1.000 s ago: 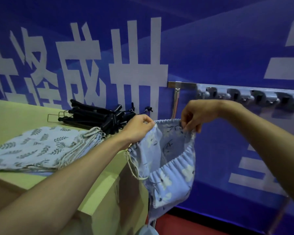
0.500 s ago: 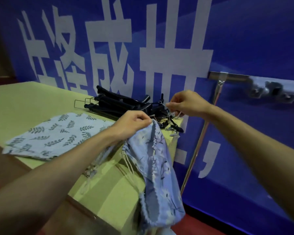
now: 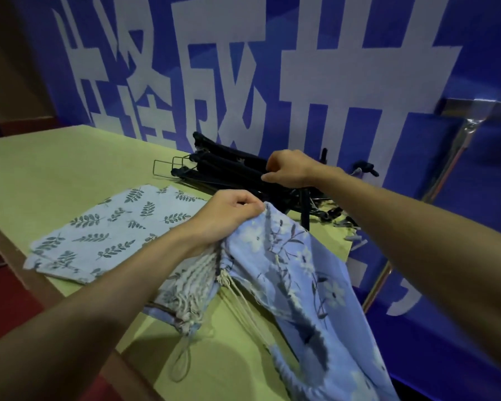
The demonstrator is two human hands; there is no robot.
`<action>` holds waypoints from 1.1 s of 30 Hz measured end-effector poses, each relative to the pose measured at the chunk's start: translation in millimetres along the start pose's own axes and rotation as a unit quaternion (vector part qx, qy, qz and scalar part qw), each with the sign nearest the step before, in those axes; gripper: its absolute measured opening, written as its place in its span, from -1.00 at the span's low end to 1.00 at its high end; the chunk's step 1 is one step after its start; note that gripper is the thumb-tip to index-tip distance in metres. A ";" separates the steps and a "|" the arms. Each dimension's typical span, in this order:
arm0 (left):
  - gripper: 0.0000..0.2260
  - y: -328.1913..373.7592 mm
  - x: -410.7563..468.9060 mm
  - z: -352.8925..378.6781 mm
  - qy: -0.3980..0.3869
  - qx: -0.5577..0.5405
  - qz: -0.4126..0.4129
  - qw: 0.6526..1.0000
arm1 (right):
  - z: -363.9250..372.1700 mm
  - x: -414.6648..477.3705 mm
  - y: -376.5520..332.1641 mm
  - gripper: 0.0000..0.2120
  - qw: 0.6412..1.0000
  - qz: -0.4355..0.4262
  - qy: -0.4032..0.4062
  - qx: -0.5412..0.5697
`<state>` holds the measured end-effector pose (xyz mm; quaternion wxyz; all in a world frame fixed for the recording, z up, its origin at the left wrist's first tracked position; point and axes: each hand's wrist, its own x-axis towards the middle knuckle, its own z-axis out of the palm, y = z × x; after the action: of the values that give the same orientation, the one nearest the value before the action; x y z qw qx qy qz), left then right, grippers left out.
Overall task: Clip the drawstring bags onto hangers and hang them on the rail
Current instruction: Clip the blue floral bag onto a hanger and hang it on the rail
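- Head view: blue floral bag (image 3: 298, 273), soft thin cloth, gathered top w/ cord, pinched at its rim by left hand (image 3: 229, 218); rest drapes over worktop (image 3: 55, 166) edge, prob. kept ready for clipping.
- Right hand (image 3: 289, 169) curled shut on a black hanger in the hanger pile (image 3: 229, 172), likely pulling one free; exact grip partly hidden.
- Leaf-print bags (image 3: 113, 230) lie flat in a stack nearby, cords (image 3: 243, 305) trailing.
- Rail (image 3: 480, 107), shiny metal, far right, well apart from hands.
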<state>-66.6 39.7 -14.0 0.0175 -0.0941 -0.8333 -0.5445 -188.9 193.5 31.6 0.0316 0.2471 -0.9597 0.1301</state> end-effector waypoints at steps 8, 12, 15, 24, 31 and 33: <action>-0.88 -1.2 5.2 -1.5 -0.027 -0.023 -0.034 0.999 | 20.6 25.4 -6.3 -0.53 0.995 0.002 -0.045 -0.087; -0.88 2.1 3.7 -1.5 -0.021 -0.020 -0.038 0.999 | 22.6 24.1 -1.9 -0.60 0.996 0.001 0.018 -0.092; -0.88 5.5 2.6 -0.5 -0.013 -0.014 -0.044 0.999 | 13.9 18.6 -0.6 -0.65 0.991 -0.017 0.079 -0.108; -0.81 34.8 -11.7 8.0 0.015 0.048 -0.036 0.998 | -47.0 -37.3 -1.7 -0.69 0.965 -0.033 0.241 -0.096; -0.79 82.5 -27.6 36.2 0.064 0.031 -0.014 0.997 | -82.0 -129.6 19.1 -0.63 0.908 0.033 0.392 0.146; -0.79 103.1 -32.8 48.4 0.061 0.025 -0.004 0.998 | -90.0 -160.1 28.0 -0.63 0.884 0.053 0.403 0.229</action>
<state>-12.7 119.4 55.2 0.0681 -0.0568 -0.8446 -0.5279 -62.5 315.7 91.9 0.3511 0.1224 -0.8194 0.4363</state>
